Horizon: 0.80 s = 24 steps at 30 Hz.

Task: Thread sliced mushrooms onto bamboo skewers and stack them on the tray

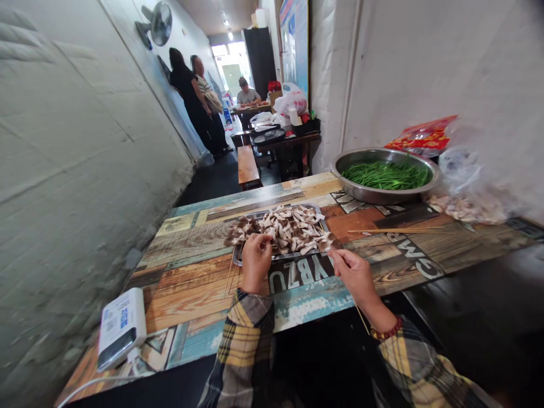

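A metal tray holds a heap of torn grey-white oyster mushrooms, with a darker clump at its left end. My left hand is at the heap's near left side, fingers curled and pinched together; whatever lies between the fingertips is hidden. At the tray's near right corner, my right hand is closed around a thin wooden skewer, whose lower end sticks out below the hand. A mushroom piece shows just beyond those fingertips. More thin skewers poke out at the tray's left front.
Several loose skewers lie on the patterned table at right. Behind them stand a steel bowl of green chives and plastic bags. A white box with a cable sits front left. People are farther back.
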Each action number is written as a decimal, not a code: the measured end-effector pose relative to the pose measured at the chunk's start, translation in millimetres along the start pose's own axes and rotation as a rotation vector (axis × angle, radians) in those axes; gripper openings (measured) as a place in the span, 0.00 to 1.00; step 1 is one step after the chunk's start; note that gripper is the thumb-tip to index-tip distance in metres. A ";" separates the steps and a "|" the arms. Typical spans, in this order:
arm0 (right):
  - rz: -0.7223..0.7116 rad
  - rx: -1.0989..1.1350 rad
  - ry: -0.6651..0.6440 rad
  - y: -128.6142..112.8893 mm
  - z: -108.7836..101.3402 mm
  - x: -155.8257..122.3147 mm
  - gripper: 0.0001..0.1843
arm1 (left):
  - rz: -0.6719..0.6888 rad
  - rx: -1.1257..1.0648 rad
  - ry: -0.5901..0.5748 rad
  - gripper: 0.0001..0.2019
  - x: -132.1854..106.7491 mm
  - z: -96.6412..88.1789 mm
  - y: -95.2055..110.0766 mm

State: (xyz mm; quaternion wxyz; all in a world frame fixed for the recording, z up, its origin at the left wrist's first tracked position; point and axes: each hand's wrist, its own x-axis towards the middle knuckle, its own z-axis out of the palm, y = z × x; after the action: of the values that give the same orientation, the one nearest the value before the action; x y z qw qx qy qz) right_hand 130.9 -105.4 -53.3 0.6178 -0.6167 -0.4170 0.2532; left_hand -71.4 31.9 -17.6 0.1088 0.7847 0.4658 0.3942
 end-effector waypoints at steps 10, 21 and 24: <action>-0.054 -0.051 -0.008 -1.8 -1.0 1.0 0.18 | 0.244 0.088 -0.250 0.14 -3.0 -3.5 2.5; -0.101 -0.109 -0.090 -2.1 -1.1 0.0 0.19 | 0.003 -0.303 -0.098 0.04 -0.6 1.0 8.0; -0.132 -0.150 -0.174 -4.0 -0.5 -1.4 0.19 | -0.243 -0.682 -0.143 0.08 -2.4 4.1 13.1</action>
State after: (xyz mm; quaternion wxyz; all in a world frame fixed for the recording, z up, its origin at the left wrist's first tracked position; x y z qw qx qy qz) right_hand 129.7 -107.2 -49.6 0.5468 -0.6082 -0.5263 0.2324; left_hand -60.6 23.6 -14.5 0.4423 0.6680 0.3885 0.4552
